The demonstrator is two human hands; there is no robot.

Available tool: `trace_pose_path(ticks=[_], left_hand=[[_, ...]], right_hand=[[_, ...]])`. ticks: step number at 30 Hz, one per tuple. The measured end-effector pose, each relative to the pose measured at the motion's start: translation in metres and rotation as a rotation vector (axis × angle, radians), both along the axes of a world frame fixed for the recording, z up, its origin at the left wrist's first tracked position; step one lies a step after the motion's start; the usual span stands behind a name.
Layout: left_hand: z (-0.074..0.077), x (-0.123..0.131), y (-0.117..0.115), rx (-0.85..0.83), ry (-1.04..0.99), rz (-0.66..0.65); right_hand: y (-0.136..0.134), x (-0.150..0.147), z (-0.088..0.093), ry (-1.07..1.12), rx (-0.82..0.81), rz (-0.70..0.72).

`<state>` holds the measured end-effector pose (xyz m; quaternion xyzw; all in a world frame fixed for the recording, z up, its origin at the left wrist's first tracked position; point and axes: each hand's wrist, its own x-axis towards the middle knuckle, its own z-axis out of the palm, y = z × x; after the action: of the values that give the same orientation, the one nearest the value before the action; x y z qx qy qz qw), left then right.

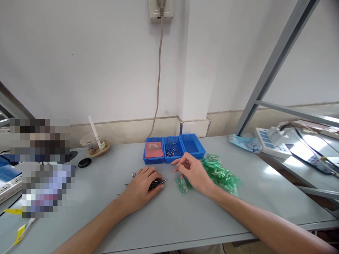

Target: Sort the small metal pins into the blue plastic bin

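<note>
My left hand (141,187) lies palm down on the grey table, fingers curled over a small heap of dark metal pins (156,183). My right hand (192,171) hovers just right of it, fingers loosely bent and apart, thumb and forefinger near each other with nothing clear between them. Under its heel lies a small green plastic bag (183,186) with pins inside. A pile of similar green bags (221,173) spreads to the right of that hand.
Three joined blue trays (197,152) stand behind the hands, one with a red pad, the middle with loose pins. A plastic cup with a straw (93,141) sits at back left. A power strip (270,143) and metal frame are at right.
</note>
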<state>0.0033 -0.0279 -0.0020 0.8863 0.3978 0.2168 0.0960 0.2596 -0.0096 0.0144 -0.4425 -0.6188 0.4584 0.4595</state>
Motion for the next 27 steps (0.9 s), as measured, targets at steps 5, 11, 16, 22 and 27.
trace_pose_path(ticks=[5,11,16,22,27], left_hand=[[0.0016,0.0002,-0.002,-0.005,-0.005,-0.003],[0.0012,-0.0002,-0.0019,0.022,-0.026,-0.011],[0.0007,-0.0007,-0.0014,0.027,-0.018,-0.009],[0.0017,-0.0003,-0.0019,0.021,-0.015,-0.001],[0.0012,-0.0005,-0.0016,0.032,-0.022,-0.011]], right_hand=[[0.0007,-0.001,0.0001,0.01,0.01,0.011],[0.0047,-0.0007,-0.0019,0.054,0.116,-0.005],[0.0066,0.001,-0.0028,0.012,0.14,-0.035],[0.006,0.0002,-0.0035,-0.018,0.149,-0.031],[0.0081,0.0006,-0.0047,-0.054,0.164,-0.061]])
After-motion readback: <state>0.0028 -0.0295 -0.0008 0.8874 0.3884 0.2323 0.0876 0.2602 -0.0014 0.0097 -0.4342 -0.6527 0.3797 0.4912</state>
